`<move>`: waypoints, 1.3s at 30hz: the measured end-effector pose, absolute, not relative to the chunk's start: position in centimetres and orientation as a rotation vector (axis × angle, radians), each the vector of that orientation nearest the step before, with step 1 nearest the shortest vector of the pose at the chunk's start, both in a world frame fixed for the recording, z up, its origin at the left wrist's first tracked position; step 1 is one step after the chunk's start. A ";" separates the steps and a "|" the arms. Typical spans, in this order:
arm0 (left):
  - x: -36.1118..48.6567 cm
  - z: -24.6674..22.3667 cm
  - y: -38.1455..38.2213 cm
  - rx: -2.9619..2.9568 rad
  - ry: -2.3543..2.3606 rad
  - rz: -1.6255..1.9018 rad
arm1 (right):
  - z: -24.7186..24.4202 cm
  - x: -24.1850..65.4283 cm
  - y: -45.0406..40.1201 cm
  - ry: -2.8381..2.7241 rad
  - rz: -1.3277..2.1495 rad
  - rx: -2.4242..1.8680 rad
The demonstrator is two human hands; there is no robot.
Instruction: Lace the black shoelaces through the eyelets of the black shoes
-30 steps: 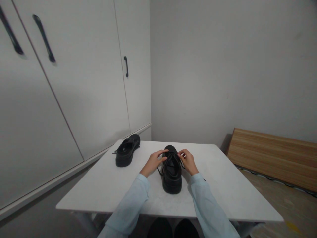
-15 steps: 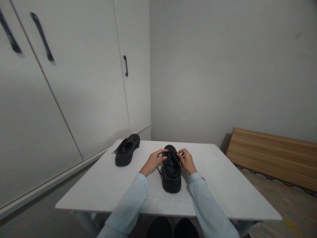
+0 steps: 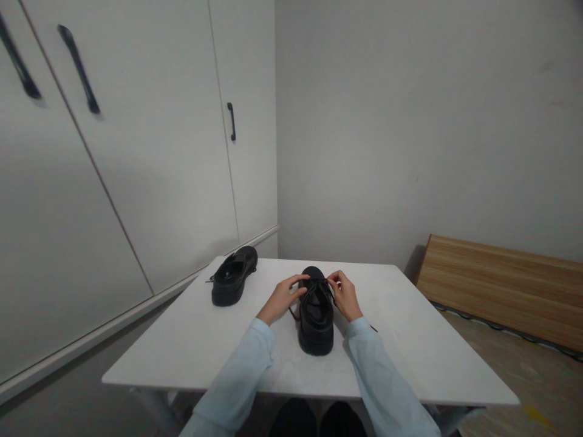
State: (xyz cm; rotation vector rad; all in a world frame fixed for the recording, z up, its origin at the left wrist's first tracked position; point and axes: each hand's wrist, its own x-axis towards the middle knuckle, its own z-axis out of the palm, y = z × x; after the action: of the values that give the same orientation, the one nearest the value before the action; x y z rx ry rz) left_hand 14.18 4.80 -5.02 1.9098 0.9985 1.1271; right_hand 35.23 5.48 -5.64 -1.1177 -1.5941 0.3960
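A black lace-up shoe [image 3: 315, 331] stands at the middle of the white table [image 3: 392, 358], its heel towards me and its toe pointing away. My left hand [image 3: 281, 298] grips the shoe's left side near the front, thumb and forefinger resting on its upper. On the other side, my right hand [image 3: 345, 296] is closed in a pinch on the black shoelace [image 3: 324, 279], which is pulled to the right across the shoe's front. A loose lace end hangs at the shoe's left side. Parts of the laces are hidden by my fingers.
A second black shoe [image 3: 232, 276] stands at the table's far left, its laces sticking out at the sides. Tall white cabinets [image 3: 159, 152] with dark handles line the left. A wooden board [image 3: 496, 285] leans by the grey wall at the right.
My right hand has shifted slightly, and the shoelace in its fingers now shows stretched out across the shoe's front. The left hand and both shoes have kept their places.
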 end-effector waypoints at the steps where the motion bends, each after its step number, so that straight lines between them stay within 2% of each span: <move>1: 14.2 -5.0 4.8 1.909 0.996 1.127 | -5.6 35.2 5.5 -1.594 0.401 -1.114; 12: 14.1 -4.9 4.6 1.911 0.992 1.141 | -4.4 35.3 4.9 -1.564 0.633 -0.989; 23: 14.2 -5.4 5.3 1.906 0.932 1.194 | -5.9 36.2 6.2 -1.527 0.611 -1.123; 39: 14.5 -4.4 4.5 1.860 0.963 1.222 | -5.1 35.8 5.8 -1.449 0.705 -0.980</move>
State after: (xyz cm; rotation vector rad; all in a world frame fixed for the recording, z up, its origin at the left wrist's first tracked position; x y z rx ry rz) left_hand 14.48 4.45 -4.35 1.8601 0.9627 1.2222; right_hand 35.82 5.78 -5.05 -0.9804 -1.4492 0.7053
